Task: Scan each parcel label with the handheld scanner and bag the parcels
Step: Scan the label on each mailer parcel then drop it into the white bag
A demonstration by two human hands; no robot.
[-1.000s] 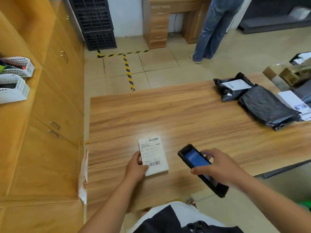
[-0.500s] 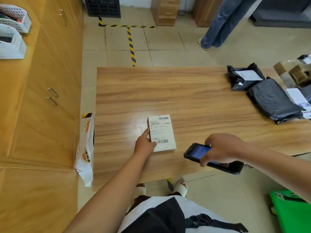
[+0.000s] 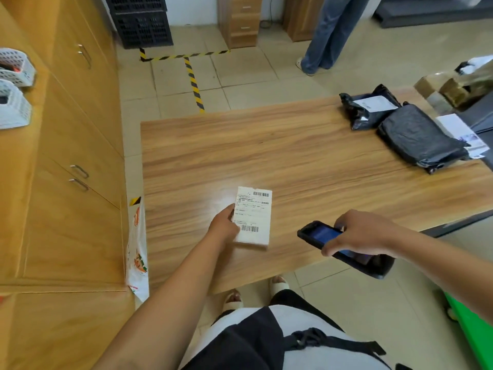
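Pinched at its left edge by the left grip, a small white parcel is seen on the wooden counter near the front edge. Its label faces up, with barcodes at top and bottom. Whether it is lifted off the wood cannot be told. Just to its right, a black handheld scanner is clasped by the right grip, fingers curled over the lit blue screen. Well apart, at the far right of the counter, a labelled black parcel is laid against a larger black parcel. A printed white bag is hung at the counter's left edge.
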